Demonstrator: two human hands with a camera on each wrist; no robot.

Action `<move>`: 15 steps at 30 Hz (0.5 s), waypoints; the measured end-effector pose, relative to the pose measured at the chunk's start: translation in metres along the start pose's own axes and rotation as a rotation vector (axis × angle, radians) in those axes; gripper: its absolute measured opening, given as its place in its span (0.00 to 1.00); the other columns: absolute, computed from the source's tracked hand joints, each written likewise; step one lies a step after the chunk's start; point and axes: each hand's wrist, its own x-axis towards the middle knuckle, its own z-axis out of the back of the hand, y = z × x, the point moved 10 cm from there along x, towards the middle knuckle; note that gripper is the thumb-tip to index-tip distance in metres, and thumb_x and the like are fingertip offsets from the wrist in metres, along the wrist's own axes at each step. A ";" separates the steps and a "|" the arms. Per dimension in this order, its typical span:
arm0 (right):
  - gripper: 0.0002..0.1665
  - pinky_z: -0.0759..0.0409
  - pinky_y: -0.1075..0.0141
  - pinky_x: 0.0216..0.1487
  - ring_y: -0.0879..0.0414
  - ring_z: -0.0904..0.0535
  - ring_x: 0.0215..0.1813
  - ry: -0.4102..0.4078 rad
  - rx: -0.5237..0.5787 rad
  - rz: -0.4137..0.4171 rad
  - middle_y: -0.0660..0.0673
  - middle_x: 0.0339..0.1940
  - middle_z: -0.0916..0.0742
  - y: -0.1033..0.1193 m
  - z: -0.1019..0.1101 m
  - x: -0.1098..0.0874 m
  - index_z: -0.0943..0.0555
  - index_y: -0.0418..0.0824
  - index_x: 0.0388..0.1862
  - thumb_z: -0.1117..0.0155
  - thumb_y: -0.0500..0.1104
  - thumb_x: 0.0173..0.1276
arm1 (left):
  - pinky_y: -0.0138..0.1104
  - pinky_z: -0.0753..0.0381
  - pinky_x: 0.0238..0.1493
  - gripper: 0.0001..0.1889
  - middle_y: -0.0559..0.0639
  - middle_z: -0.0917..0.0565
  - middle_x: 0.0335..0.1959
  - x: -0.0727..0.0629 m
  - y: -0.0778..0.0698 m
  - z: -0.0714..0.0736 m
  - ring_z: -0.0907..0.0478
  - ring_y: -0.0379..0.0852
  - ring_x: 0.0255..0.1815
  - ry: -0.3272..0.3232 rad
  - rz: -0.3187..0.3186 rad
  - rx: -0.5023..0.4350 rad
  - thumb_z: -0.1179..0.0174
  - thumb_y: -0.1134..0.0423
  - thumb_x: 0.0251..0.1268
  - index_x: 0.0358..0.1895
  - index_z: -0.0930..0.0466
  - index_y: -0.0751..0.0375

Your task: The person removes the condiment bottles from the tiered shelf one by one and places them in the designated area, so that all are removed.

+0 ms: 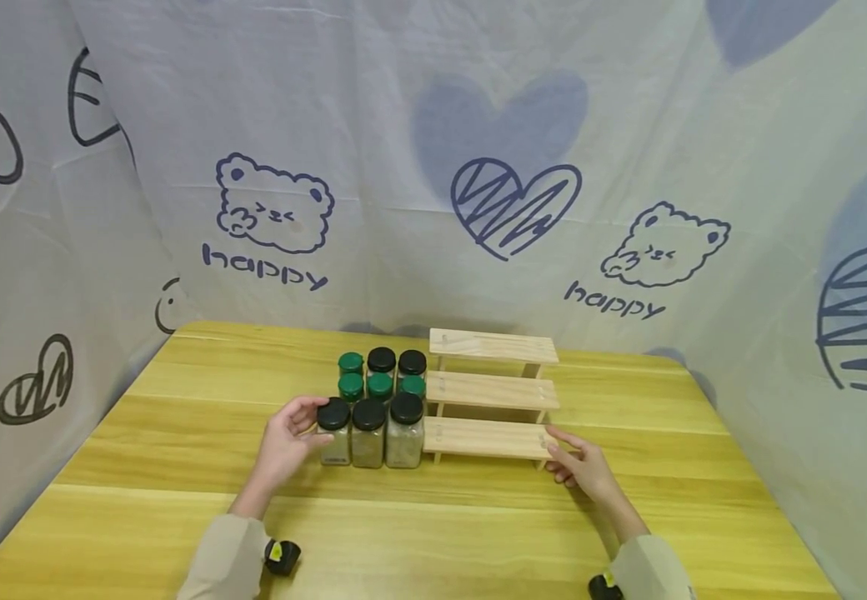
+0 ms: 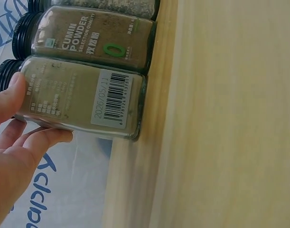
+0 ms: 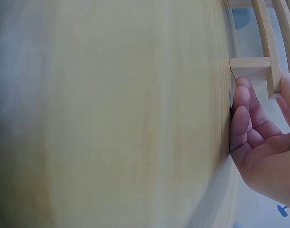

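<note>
Several spice jars stand in rows at the table's middle. My left hand [image 1: 287, 442] holds the front-left jar [image 1: 334, 446], thumb on its front below the black lid and fingers around its left side. In the left wrist view this jar [image 2: 83, 97] has pale contents and a barcode label. Beside it is a brown cumin powder jar [image 2: 95, 40]. Touching the jars' right side is a three-step wooden rack [image 1: 489, 439]. My right hand [image 1: 583, 467] grips the right end of its lowest step, thumb and forefinger at the board; the other fingers curl beside the leg [image 3: 251, 62].
Behind the front jars are green-lidded jars [image 1: 379, 385] and black-lidded ones [image 1: 381, 360]. The rack's top step [image 1: 493, 344] stands close to the printed cloth [image 1: 396, 283] behind the table. Bare yellow wood tabletop [image 1: 433, 533] lies in front.
</note>
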 end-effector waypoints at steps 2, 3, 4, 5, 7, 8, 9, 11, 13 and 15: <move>0.27 0.25 0.67 0.22 0.54 0.23 0.22 0.004 -0.003 0.007 0.38 0.26 0.16 0.001 0.000 -0.001 0.34 0.36 0.62 0.46 0.44 0.66 | 0.38 0.30 0.50 0.24 0.68 0.28 0.53 -0.001 0.000 -0.001 0.30 0.57 0.54 0.006 0.000 -0.013 0.43 0.85 0.46 0.51 0.31 0.74; 0.27 0.25 0.67 0.22 0.54 0.23 0.22 0.007 -0.004 0.011 0.38 0.26 0.16 0.001 -0.001 -0.001 0.34 0.35 0.62 0.46 0.44 0.66 | 0.37 0.29 0.50 0.24 0.68 0.28 0.53 -0.001 0.000 -0.002 0.30 0.57 0.54 0.009 0.004 -0.017 0.43 0.85 0.46 0.51 0.31 0.74; 0.27 0.25 0.68 0.22 0.54 0.23 0.22 0.007 0.001 0.010 0.38 0.26 0.16 0.001 -0.001 -0.001 0.34 0.36 0.62 0.46 0.45 0.66 | 0.36 0.29 0.50 0.24 0.68 0.28 0.53 -0.001 0.000 -0.003 0.30 0.57 0.53 0.012 0.006 -0.023 0.44 0.86 0.47 0.52 0.31 0.74; 0.27 0.25 0.68 0.22 0.54 0.23 0.22 0.007 0.005 0.009 0.38 0.26 0.16 0.001 -0.001 -0.001 0.34 0.36 0.62 0.46 0.45 0.66 | 0.35 0.28 0.49 0.24 0.68 0.29 0.53 -0.002 0.000 -0.003 0.30 0.57 0.53 0.015 0.009 -0.027 0.44 0.86 0.47 0.52 0.32 0.74; 0.27 0.25 0.68 0.22 0.54 0.23 0.22 0.012 0.009 0.011 0.38 0.26 0.16 0.001 -0.001 -0.002 0.34 0.36 0.63 0.46 0.45 0.66 | 0.34 0.28 0.49 0.24 0.67 0.30 0.54 -0.002 -0.001 -0.005 0.31 0.57 0.54 0.025 0.006 -0.032 0.45 0.86 0.48 0.53 0.33 0.74; 0.27 0.25 0.68 0.22 0.54 0.23 0.22 0.014 0.010 0.008 0.38 0.26 0.16 0.001 -0.001 -0.002 0.34 0.36 0.63 0.46 0.45 0.66 | 0.34 0.28 0.49 0.25 0.67 0.30 0.54 -0.002 -0.001 -0.005 0.32 0.57 0.54 0.030 0.001 -0.032 0.45 0.85 0.48 0.53 0.33 0.74; 0.27 0.25 0.68 0.23 0.54 0.23 0.22 0.013 0.009 0.007 0.38 0.26 0.16 0.001 -0.001 -0.002 0.34 0.36 0.63 0.46 0.45 0.66 | 0.35 0.28 0.49 0.25 0.67 0.31 0.55 -0.002 -0.001 -0.006 0.32 0.57 0.54 0.034 -0.003 -0.031 0.45 0.85 0.48 0.53 0.33 0.74; 0.28 0.25 0.68 0.23 0.54 0.23 0.22 0.012 0.006 0.007 0.38 0.27 0.16 0.002 0.000 -0.002 0.34 0.36 0.63 0.46 0.45 0.66 | 0.39 0.29 0.51 0.25 0.67 0.32 0.56 -0.003 -0.003 -0.007 0.33 0.58 0.56 0.046 -0.021 -0.017 0.45 0.85 0.49 0.55 0.34 0.73; 0.28 0.25 0.67 0.23 0.54 0.23 0.22 0.009 0.003 0.008 0.38 0.27 0.16 0.002 0.000 -0.002 0.34 0.36 0.63 0.46 0.46 0.66 | 0.45 0.33 0.54 0.25 0.67 0.33 0.57 -0.002 -0.006 -0.008 0.36 0.59 0.58 0.060 -0.040 0.005 0.44 0.84 0.50 0.56 0.35 0.73; 0.28 0.25 0.67 0.23 0.54 0.23 0.23 0.004 0.000 0.010 0.38 0.27 0.16 0.003 0.002 -0.001 0.34 0.36 0.63 0.46 0.46 0.66 | 0.50 0.38 0.56 0.26 0.68 0.34 0.59 -0.002 -0.008 -0.010 0.38 0.60 0.60 0.070 -0.053 0.039 0.44 0.82 0.52 0.57 0.35 0.72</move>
